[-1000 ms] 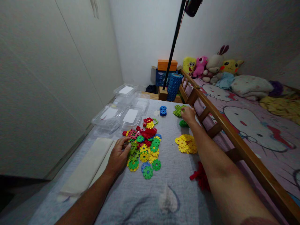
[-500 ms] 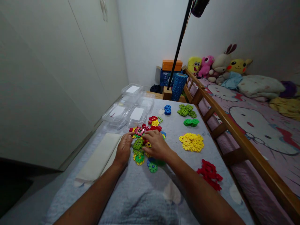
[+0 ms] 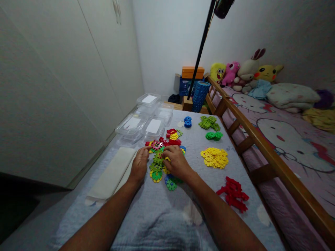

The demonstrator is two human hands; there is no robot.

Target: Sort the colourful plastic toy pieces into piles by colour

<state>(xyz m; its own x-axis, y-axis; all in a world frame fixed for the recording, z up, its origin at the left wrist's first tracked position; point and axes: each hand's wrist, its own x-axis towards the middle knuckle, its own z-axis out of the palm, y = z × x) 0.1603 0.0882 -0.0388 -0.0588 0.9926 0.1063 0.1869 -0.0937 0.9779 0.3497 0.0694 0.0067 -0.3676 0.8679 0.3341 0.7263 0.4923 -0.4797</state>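
Note:
A mixed pile of plastic interlocking building pieces (image 3: 157, 165) lies in the middle of the cloth-covered table, in red, yellow, blue and green. Along the pile's left side rests my left hand (image 3: 140, 164), its fingers stretched out together and holding nothing. My right hand (image 3: 176, 160) reaches in from the right with fingers bent toward the thumb, right at the light green square pieces (image 3: 158, 157). Whatever its fingertips grip is hidden. Pink and red pieces (image 3: 157, 145) lie just beyond the fingers. Round green pieces (image 3: 171, 184) are near the right wrist.
Sorted heaps line the right side: yellow pieces (image 3: 214, 157), red pieces (image 3: 234, 195), green pieces (image 3: 214, 136), light green pieces (image 3: 208, 122) and blue pieces (image 3: 187, 122). Clear lidded boxes (image 3: 131, 124) stand at back left. A folded cloth (image 3: 112, 174) lies left; a wooden bed rail (image 3: 246, 129) borders the right.
Light green pieces within the pile have shifted slightly to the right by my right fingers. The right hand has moved a little; my left hand stays almost where it was.

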